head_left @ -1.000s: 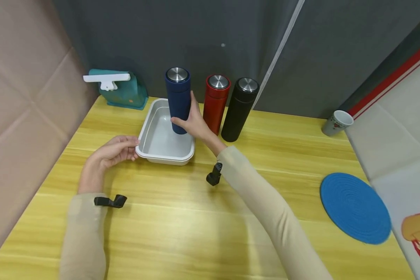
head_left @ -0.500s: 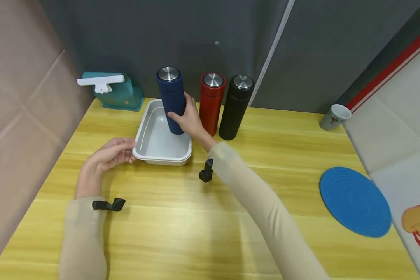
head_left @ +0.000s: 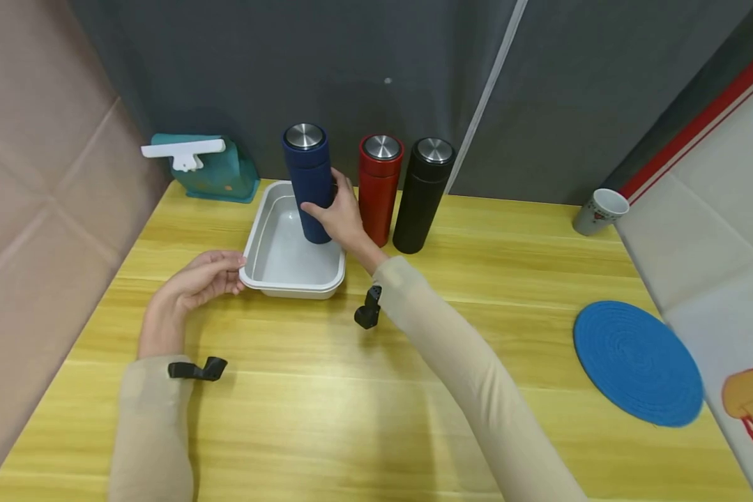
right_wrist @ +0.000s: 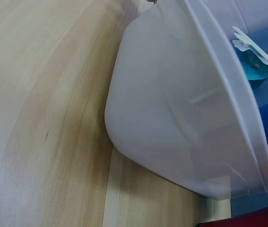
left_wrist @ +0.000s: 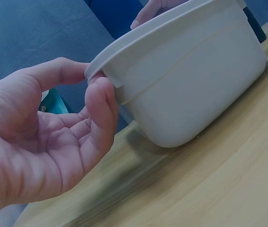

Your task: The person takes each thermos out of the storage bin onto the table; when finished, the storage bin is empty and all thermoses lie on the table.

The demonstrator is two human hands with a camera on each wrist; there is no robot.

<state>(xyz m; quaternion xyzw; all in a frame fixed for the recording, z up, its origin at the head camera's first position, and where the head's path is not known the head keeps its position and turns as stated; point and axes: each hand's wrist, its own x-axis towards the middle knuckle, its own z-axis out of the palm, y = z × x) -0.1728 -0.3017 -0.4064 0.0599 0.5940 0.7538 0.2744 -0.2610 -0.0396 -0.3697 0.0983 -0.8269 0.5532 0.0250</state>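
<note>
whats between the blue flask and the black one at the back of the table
The red flask stands upright between the blue flask and the black flask. The right hand gripping the blue flask also fills part of that gap. The head view shows this.

Navy flask (head_left: 308,183), red flask (head_left: 379,187), black flask (head_left: 422,193), all silver-capped; white tray (head_left: 270,247); ribbed blue mat (head_left: 637,362) lower right; yellow wood-grain surface (head_left: 326,390)

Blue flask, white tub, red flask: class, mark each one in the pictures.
blue flask (head_left: 306,167), head view, upper body below the steel cap
white tub (head_left: 259,237), head view, left rim
red flask (head_left: 379,183), head view, middle of body
</note>
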